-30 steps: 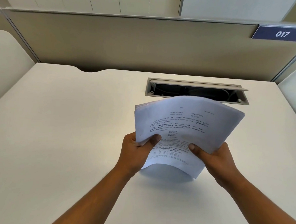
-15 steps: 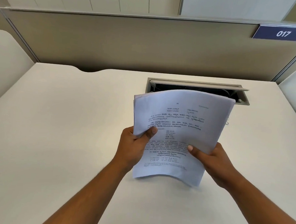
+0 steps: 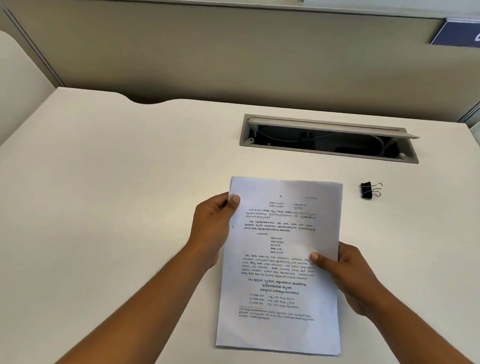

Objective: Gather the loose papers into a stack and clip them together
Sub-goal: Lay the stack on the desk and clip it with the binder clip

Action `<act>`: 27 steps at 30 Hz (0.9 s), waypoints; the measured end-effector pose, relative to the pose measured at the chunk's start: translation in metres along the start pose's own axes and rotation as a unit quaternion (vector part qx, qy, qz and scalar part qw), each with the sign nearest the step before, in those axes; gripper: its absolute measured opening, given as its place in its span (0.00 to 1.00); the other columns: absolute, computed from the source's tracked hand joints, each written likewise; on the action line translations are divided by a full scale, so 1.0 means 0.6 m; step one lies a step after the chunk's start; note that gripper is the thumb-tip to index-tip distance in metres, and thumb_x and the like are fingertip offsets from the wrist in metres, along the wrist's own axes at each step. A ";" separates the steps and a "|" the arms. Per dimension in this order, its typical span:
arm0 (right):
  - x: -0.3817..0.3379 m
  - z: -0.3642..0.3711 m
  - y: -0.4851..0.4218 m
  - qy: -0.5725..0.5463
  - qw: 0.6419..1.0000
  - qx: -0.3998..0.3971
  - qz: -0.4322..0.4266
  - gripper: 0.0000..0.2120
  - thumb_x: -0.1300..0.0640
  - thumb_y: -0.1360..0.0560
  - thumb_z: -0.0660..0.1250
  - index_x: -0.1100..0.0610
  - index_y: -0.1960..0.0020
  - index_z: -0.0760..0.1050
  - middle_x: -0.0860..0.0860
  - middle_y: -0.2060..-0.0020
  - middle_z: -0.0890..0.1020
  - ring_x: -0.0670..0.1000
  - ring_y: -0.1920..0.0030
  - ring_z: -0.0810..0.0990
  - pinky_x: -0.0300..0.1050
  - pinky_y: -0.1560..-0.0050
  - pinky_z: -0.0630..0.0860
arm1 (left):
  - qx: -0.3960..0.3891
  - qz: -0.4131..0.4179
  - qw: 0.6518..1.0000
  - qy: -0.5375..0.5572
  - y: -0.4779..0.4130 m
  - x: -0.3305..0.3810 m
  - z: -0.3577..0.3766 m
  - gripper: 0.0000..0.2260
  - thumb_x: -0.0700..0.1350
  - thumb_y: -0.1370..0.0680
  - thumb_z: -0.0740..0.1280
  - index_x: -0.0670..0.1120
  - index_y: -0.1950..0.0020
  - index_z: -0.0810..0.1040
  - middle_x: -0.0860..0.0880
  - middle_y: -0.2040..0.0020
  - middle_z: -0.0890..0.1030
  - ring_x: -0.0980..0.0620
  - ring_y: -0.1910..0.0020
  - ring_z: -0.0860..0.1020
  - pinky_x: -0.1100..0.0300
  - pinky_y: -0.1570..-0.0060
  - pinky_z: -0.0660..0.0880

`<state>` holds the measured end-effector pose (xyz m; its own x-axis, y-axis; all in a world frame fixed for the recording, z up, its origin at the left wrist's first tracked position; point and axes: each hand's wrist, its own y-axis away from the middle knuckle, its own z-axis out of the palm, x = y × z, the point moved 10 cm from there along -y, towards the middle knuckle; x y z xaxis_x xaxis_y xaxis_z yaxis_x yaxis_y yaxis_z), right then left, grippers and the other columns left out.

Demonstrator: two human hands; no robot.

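Note:
A squared-up stack of white printed papers (image 3: 281,267) lies flat on the white desk (image 3: 107,202) in front of me. My left hand (image 3: 213,225) grips the stack's upper left edge, thumb on top of the top sheet. My right hand (image 3: 348,273) grips the right edge about halfway down, thumb on the page. A black binder clip (image 3: 369,190) with silver wire handles lies on the desk a little beyond the stack's top right corner, apart from both hands.
A grey cable tray (image 3: 328,139) with its lid raised is sunk into the desk behind the papers. A beige partition (image 3: 212,55) closes off the back, with a blue "017" sign (image 3: 474,34) at its upper right.
The stack was held upright and curved above the desk; now it lies flat. Both hands came down with it and keep hold of its edges. The binder clip has come into view.

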<state>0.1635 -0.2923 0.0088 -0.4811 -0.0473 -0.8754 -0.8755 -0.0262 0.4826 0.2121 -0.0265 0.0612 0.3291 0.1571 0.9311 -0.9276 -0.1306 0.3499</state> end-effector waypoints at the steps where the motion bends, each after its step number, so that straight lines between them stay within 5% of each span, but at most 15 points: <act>1: 0.006 0.000 -0.004 -0.003 1.000 0.000 0.006 0.11 0.64 0.24 0.69 0.62 0.42 0.80 0.58 0.50 0.87 0.60 0.51 0.86 0.57 0.47 0.81 | 0.003 0.003 1.000 -0.005 -0.006 -0.004 -0.002 0.10 0.44 0.18 0.67 0.53 0.55 0.87 0.47 0.51 0.88 0.49 0.52 0.84 0.50 0.46 0.80; 5: 0.017 0.003 -0.019 0.011 0.999 -0.020 0.028 0.12 0.63 0.24 0.70 0.61 0.41 0.80 0.56 0.49 0.87 0.59 0.50 0.86 0.56 0.46 0.81 | 0.022 0.002 1.000 0.003 -0.031 -0.026 -0.011 0.10 0.38 0.20 0.69 0.51 0.55 0.86 0.51 0.56 0.88 0.51 0.56 0.85 0.53 0.48 0.82; 9: 0.021 -0.016 -0.036 0.079 0.995 -0.016 0.052 0.10 0.60 0.25 0.71 0.59 0.44 0.82 0.55 0.52 0.88 0.53 0.53 0.87 0.48 0.56 0.83 | 0.039 -0.013 0.999 0.016 -0.053 -0.050 -0.020 0.07 0.37 0.21 0.70 0.48 0.53 0.86 0.48 0.54 0.88 0.47 0.54 0.85 0.50 0.47 0.81; 12: 0.012 -0.052 -0.058 0.105 0.991 0.041 0.071 0.09 0.58 0.26 0.73 0.64 0.51 0.81 0.64 0.55 0.85 0.55 0.59 0.84 0.46 0.59 0.82 | 0.042 -0.021 0.998 0.030 -0.066 -0.064 -0.021 0.07 0.37 0.22 0.71 0.47 0.52 0.86 0.49 0.55 0.88 0.47 0.55 0.85 0.50 0.48 0.81; 17: -0.060 -0.152 -0.098 0.105 0.973 0.202 0.025 0.07 0.60 0.28 0.75 0.64 0.55 0.82 0.60 0.61 0.84 0.54 0.65 0.81 0.48 0.56 0.81 | 0.052 -0.039 0.997 0.040 -0.083 -0.092 -0.026 0.07 0.37 0.22 0.72 0.48 0.52 0.87 0.47 0.53 0.88 0.45 0.52 0.85 0.47 0.45 0.82; 21: -0.102 -0.242 -0.112 0.014 0.940 0.340 0.015 0.08 0.57 0.28 0.75 0.58 0.61 0.76 0.54 0.63 0.80 0.50 0.68 0.80 0.36 0.72 0.80 | 0.061 -0.046 0.996 0.049 -0.089 -0.112 -0.033 0.06 0.37 0.23 0.72 0.47 0.51 0.87 0.44 0.50 0.88 0.43 0.50 0.85 0.41 0.40 0.80; 27: -0.119 -0.277 -0.145 -0.024 0.931 0.359 0.059 0.11 0.55 0.28 0.74 0.58 0.62 0.74 0.52 0.65 0.78 0.50 0.70 0.77 0.38 0.71 0.81 | 0.059 -0.046 0.995 0.065 -0.095 -0.118 -0.034 0.07 0.36 0.22 0.71 0.44 0.49 0.86 0.41 0.48 0.87 0.40 0.47 0.83 0.37 0.39 0.78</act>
<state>0.2819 -0.4528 0.0340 -0.5617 0.0378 -0.8265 -0.6127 0.6523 0.4462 0.2382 -0.0103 -0.0265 0.3782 0.2976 0.8766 -0.8655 -0.2224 0.4489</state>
